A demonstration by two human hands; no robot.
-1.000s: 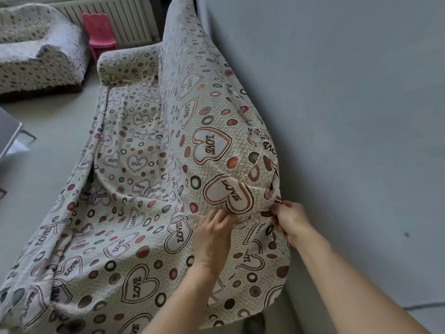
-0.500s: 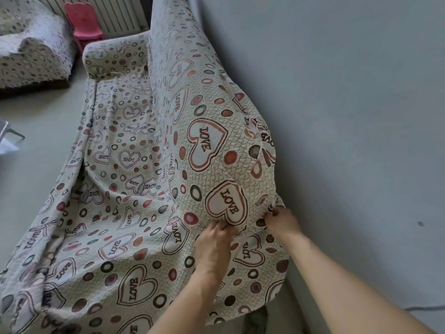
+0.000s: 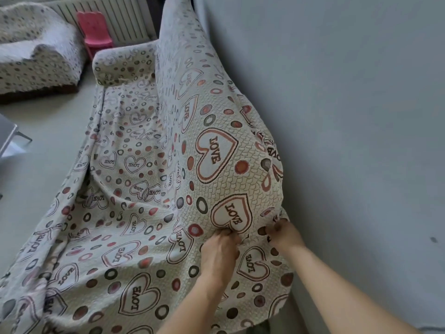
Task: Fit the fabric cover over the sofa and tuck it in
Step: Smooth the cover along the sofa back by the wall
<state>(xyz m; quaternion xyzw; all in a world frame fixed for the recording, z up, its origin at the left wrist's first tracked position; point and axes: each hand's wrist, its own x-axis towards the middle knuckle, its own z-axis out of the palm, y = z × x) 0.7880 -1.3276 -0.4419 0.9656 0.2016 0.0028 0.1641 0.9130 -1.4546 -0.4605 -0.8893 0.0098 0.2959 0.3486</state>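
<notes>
A cream fabric cover [image 3: 149,213] printed with LOVE hearts and coloured circles is draped over the whole sofa [image 3: 125,66], which runs away from me along the grey wall. At the near corner of the backrest, my left hand [image 3: 218,254] pinches a fold of the cover just under a heart. My right hand [image 3: 283,233] grips the cover's edge on the wall side of that corner. The fabric is stretched tight over the backrest and hangs loose in folds over the seat and front.
The grey wall [image 3: 337,116] stands close on the right. A second covered armchair [image 3: 36,56] and a pink child's chair [image 3: 95,32] stand at the far end by a radiator [image 3: 125,18]. A grey table corner [image 3: 9,138] shows at left on the pale floor.
Both hands have slid slightly lower on the corner, drawing the cover down more tightly over the backrest end. My view has shifted a little.
</notes>
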